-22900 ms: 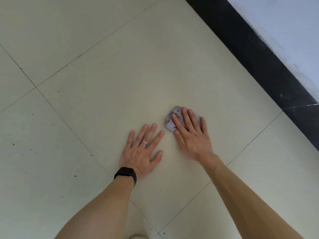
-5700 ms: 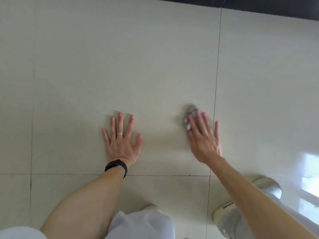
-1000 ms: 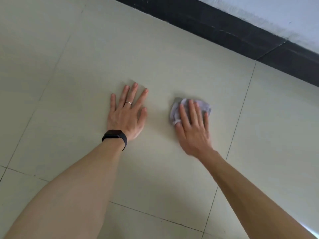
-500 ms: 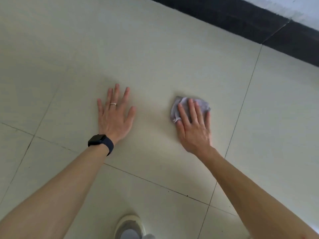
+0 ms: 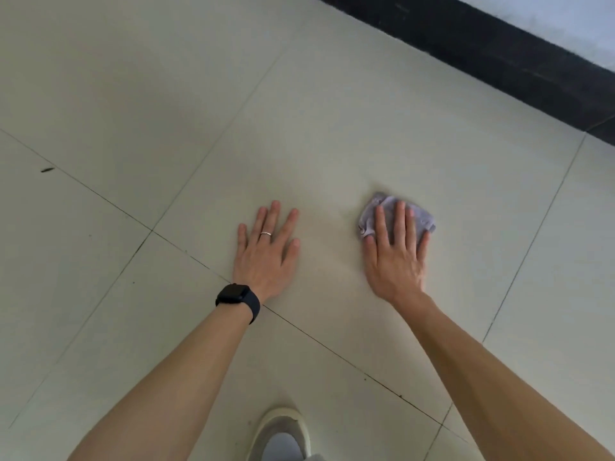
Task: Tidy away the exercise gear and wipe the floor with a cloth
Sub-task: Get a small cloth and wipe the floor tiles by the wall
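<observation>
A small crumpled grey cloth (image 5: 420, 217) lies on the pale tiled floor (image 5: 326, 134). My right hand (image 5: 394, 254) presses flat on it with straight fingers, so most of the cloth is hidden under the fingers. My left hand (image 5: 266, 252) rests flat on the floor a hand's width to the left, fingers spread, with a ring on one finger and a black watch at the wrist. No exercise gear is in view.
A black skirting board (image 5: 499, 51) runs along the wall at the upper right. The toe of a white shoe (image 5: 283, 430) shows at the bottom edge, between my arms. Dark grout lines cross the floor, and a small dark mark (image 5: 47, 169) lies at the left.
The view has shifted, so the shoe and the left grout lines show more. My right hand with the cloth has slid a little on the floor. My left hand stays planted flat.
</observation>
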A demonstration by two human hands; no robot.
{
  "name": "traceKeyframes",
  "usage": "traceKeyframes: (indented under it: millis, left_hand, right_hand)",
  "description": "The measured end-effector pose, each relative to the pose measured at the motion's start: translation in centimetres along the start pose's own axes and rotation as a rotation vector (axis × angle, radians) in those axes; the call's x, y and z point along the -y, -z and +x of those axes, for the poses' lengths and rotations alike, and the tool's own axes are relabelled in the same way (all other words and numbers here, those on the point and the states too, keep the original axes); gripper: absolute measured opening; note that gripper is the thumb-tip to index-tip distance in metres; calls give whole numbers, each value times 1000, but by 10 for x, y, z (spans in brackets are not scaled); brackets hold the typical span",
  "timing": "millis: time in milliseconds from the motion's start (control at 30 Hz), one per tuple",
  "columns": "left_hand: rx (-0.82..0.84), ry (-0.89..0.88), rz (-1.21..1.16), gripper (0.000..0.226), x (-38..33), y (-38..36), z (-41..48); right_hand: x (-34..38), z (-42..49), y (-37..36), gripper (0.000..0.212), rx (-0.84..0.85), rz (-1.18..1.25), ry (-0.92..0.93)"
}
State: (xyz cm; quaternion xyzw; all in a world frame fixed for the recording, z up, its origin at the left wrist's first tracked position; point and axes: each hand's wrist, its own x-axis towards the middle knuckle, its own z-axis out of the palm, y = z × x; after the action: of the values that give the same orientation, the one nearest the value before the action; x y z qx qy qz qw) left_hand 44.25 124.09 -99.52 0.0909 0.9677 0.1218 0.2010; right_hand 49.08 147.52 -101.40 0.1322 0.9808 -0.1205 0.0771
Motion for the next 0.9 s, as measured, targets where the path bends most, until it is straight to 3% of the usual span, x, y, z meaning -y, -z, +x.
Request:
traceKeyframes:
  millis: [67,100,200,267,333,433,500,567,667,733,800,900]
  left_hand:
    - [-39,-13,2,56,4,3,3]
    - [-60,0,11,57,7,4,5]
    - [-78,44,39,61,19,7,17]
    - [-84,34,65,62,28,7,26]
    - [-94,16,85,61,33,6,31]
    - [-119,19,80,62,34,1,31]
    - [-151,-1,115,62,34,0,33]
    - [-167,-26,150,64,35,7,42]
    - [-151,-62,159,64,31,19,67]
    - [-192,-63,139,62,25,28,89]
    - [-221,-43,114,60,17,40,117]
    - [-184,-4,107,59,14,51,152]
  right_hand:
    - [19,-14,-6,60,-43,-24,-2]
    - [31,-37,-12,60,-33,-39,121]
    - [44,-106,-27,58,112,-95,754]
    - [31,-84,-23,55,145,-109,933]
    - [23,-34,-16,54,68,-119,769]
    - [18,36,0,57,27,-50,220]
    - [32,36,-1,58,7,1,47]
    - [50,-1,-7,59,37,-49,230]
    - [49,-47,-12,57,155,-108,752]
    - [35,-20,-6,54,150,-135,862]
    - [23,32,1,54,72,-159,671]
    - [11,112,20,59,67,-104,156]
